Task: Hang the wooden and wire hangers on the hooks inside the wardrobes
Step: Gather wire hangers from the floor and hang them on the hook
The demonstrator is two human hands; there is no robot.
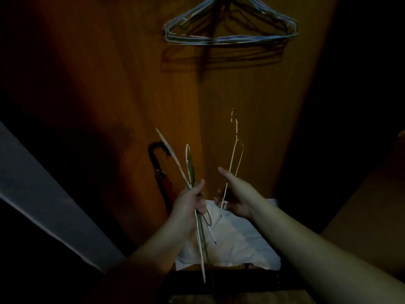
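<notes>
Inside a dim wardrobe, several wire hangers (pixel 230 34) hang at the top against the wooden back panel (pixel 135 88); their hook is cut off by the frame's upper edge. My left hand (pixel 189 201) grips a bundle of thin wire hangers (pixel 188 163) seen edge-on, sticking up and down from the fist. To its right, my right hand (pixel 235 197) holds a single white wire hanger (pixel 234 154) upright by its lower part, thumb extended upward. The single hanger's hook end points up toward the hung ones, well below them.
A dark folded umbrella (pixel 158 172) with a curved handle leans against the back panel left of my hands. A white cloth or bag (pixel 236 238) lies on the wardrobe floor below them. A grey panel edge (pixel 43 194) runs diagonally at the left. The right side is dark.
</notes>
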